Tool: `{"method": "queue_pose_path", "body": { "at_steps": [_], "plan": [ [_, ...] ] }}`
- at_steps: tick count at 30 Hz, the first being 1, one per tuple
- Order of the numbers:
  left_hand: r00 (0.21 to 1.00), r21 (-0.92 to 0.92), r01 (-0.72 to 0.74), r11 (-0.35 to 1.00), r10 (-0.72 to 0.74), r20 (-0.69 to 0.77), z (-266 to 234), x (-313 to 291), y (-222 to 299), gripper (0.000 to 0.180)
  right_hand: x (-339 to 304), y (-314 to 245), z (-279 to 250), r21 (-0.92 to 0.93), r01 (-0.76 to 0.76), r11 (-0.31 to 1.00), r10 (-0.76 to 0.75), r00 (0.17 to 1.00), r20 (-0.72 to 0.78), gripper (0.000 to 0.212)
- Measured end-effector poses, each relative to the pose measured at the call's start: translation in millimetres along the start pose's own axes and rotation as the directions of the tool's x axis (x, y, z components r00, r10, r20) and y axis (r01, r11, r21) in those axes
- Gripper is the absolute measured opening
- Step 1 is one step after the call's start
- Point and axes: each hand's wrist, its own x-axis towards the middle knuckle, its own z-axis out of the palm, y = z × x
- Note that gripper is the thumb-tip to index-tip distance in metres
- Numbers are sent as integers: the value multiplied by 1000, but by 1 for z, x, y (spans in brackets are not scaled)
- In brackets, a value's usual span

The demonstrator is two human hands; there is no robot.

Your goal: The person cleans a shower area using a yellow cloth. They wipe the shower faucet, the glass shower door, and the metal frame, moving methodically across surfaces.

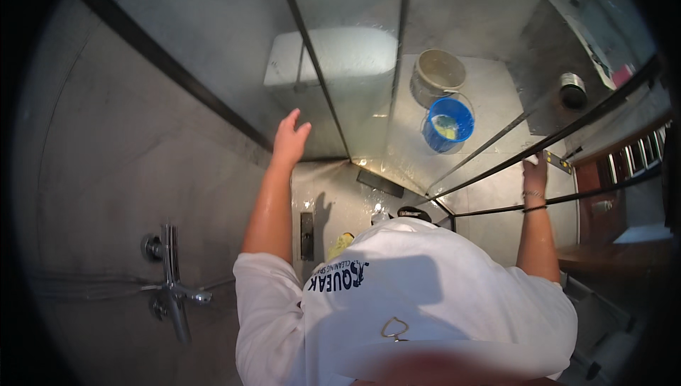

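My left hand (289,139) is raised in front of the wet, cloudy glass panel (355,113). Its fingers are apart and nothing is in them; whether they touch the glass I cannot tell. Over on the right, my right hand (535,173) is closed at the dark metal frame (489,174) of the shower door, fingers curled at its edge. A dark strip with yellow marks (558,162) lies just beyond that hand. On the shower floor by my feet is a yellow cloth (340,245), partly hidden by my white shirt.
Beyond the glass stand a blue bucket (449,125) with something yellow in it and a beige bucket (438,77). A chrome shower mixer (171,279) juts from the left wall. Behind the glass is a white rounded fixture (333,56). A dark drain (306,235) lies in the floor.
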Motion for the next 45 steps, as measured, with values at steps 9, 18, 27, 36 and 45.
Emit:
{"method": "queue_pose_path", "body": {
  "at_steps": [9, 18, 27, 36, 45],
  "plan": [
    [998, -368, 11, 930, -33, -55, 49, 147, 54, 58, -111, -25, -20, -88, 372, 924, -322, 881, 346, 20],
    [987, -353, 95, 931, -136, -92, 62, 138, 58, 52, -90, -17, -18, -198, 354, 914, -204, 824, 529, 30],
    [992, -375, -58, 925, 12, -123, 91, 114, 68, 55, -77, -15, -14, -190, 412, 891, -251, 796, 550, 39],
    [998, -212, -54, 976, 51, -21, 131, 100, 108, 69, -73, 7, -47, -227, 270, 936, -177, 916, 359, 38],
    [997, -160, -38, 986, 48, 54, 158, 98, 123, 69, -81, 28, -61, -239, 203, 950, -137, 954, 265, 37]
  ]
}}
